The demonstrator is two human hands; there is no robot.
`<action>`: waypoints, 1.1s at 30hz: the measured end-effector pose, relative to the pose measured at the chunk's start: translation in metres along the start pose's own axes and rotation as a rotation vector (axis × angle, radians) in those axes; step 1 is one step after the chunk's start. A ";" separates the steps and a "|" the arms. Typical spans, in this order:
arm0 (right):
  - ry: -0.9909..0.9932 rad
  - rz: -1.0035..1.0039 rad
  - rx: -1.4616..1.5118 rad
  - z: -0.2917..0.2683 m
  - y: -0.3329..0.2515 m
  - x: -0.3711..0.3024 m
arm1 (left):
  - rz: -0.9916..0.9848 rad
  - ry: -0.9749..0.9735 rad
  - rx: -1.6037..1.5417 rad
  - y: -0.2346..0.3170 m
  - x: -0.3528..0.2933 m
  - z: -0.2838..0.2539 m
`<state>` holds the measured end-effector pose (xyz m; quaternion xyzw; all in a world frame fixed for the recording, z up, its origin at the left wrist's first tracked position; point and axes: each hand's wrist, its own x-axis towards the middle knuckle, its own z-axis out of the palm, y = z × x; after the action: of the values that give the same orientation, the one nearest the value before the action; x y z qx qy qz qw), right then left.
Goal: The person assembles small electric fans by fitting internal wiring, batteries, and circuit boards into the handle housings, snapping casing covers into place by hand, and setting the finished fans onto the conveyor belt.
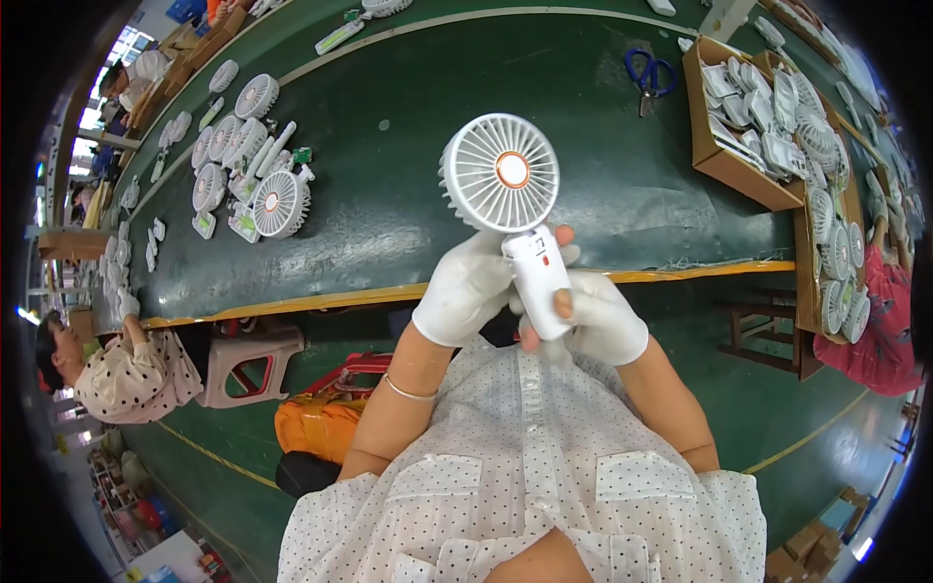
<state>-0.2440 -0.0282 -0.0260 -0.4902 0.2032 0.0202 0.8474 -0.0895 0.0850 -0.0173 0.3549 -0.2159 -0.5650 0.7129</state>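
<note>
Between my two hands is a white handheld fan (539, 282), its round grille facing up and its orange-ringed hub showing. My left hand (468, 287), in a white glove, grips the fan at its neck and upper handle. Wrapped round the lower handle is my right hand (601, 316), gloved in white with bare fingertips, the thumb lying across the handle's front. A small orange-red button shows on the handle. The fan is held above the near edge of the green table (389, 204), close to my chest.
Left on the table lie several fans and handle parts (280, 202). Blue-handled scissors (649, 78) rest at the far right, beside a cardboard box (714, 146) of white parts. A second box (809, 277) holds fans. Co-workers sit at both sides; a stool (253, 360) and an orange bag (316, 428) stand below.
</note>
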 end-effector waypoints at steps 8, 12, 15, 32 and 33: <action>-0.022 -0.193 -0.299 0.026 -0.019 0.012 | -0.103 0.216 0.538 0.011 -0.011 0.009; 0.015 -0.381 -0.833 0.033 -0.010 0.030 | -0.107 0.151 0.535 0.024 -0.014 0.007; 0.097 -0.388 -0.911 0.038 0.000 0.037 | -0.091 0.210 0.559 0.020 -0.019 0.004; 0.058 0.010 -0.488 0.047 -0.029 0.038 | 0.133 0.272 -0.037 0.000 -0.009 -0.032; 0.093 0.034 -0.407 0.043 -0.033 0.039 | 0.136 0.251 -0.120 0.002 -0.006 -0.031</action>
<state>-0.1871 -0.0158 0.0059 -0.6483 0.2418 0.0525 0.7200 -0.0676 0.0987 -0.0360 0.3641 -0.1145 -0.4783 0.7909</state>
